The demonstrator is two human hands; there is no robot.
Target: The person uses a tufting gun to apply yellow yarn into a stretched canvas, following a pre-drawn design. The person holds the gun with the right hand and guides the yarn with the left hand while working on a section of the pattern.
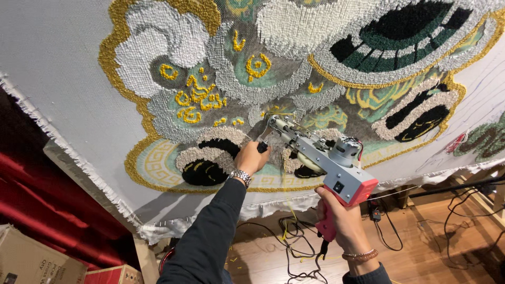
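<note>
Across the upper frame stretches the cloth (63, 68), a grey backing pulled taut, frayed white along its lower left edge. Most of it carries tufted pile: looped, nubbly yarn in white, grey, pale green, black and gold, outlined in a gold border. Bare cloth remains at upper left and far right, the latter marked with drawn lines.

Centre frame, the tufting gun (321, 158) lies with its long axis running from lower right to upper left, needle end against the pile near frame centre, pink plastic housing and grip at the lower right. Grey metal body, small round motor on top, yellow yarn feeding along it.

Right hand (336, 218) is wrapped closed round the pink grip, below and right of the gun body; beaded bracelet at the wrist. Left hand (252, 156) is closed on the black front handle, just left of the needle end and nearer the cloth; metal watch at the wrist, dark sleeve.

Lower frame: wooden floor (421, 247) with black cables and yarn scraps. Lower left: red curtain and cardboard boxes.
</note>
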